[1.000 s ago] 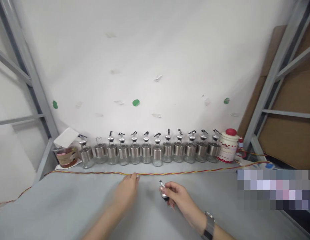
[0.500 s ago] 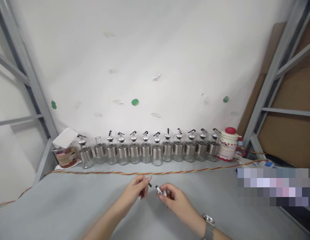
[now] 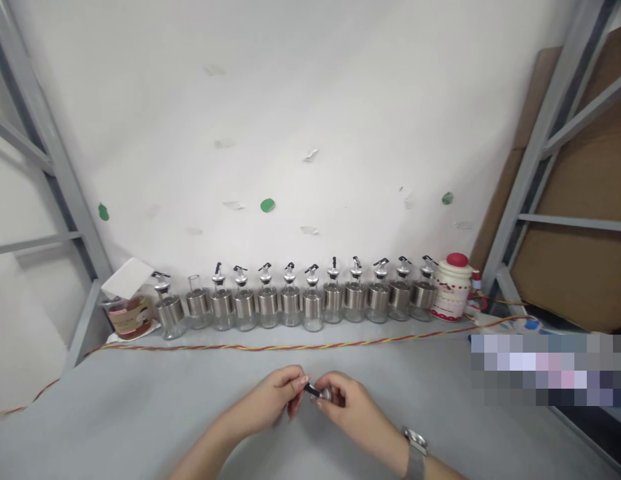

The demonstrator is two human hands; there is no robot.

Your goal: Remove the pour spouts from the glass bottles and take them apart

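Note:
Near the middle of the grey table, my left hand [image 3: 277, 399] pinches a small black lever [image 3: 311, 389] between thumb and fingertips. My right hand [image 3: 347, 400], with a watch at the wrist, is closed around a silver pourer spout [image 3: 326, 394]. The lever's far end meets the spout's tip; whether the two are joined I cannot tell. Behind the hands stands a row of glass bottles with steel sleeves, such as this oil bottle [image 3: 313, 308], most topped by silver pourers with black levers. An uncapped bottle [image 3: 197, 303] stands second from the left.
A twisted red and yellow cord [image 3: 270, 347] runs across the table [image 3: 115, 407] in front of the bottles. A cream jar with a red knob [image 3: 451, 290] stands at the row's right end, and a labelled tub [image 3: 129, 317] at its left. Metal posts flank both sides.
My hands have come together, and the black lever in my left hand now meets the spout in my right; before, a gap lay between them. The view has shifted slightly.

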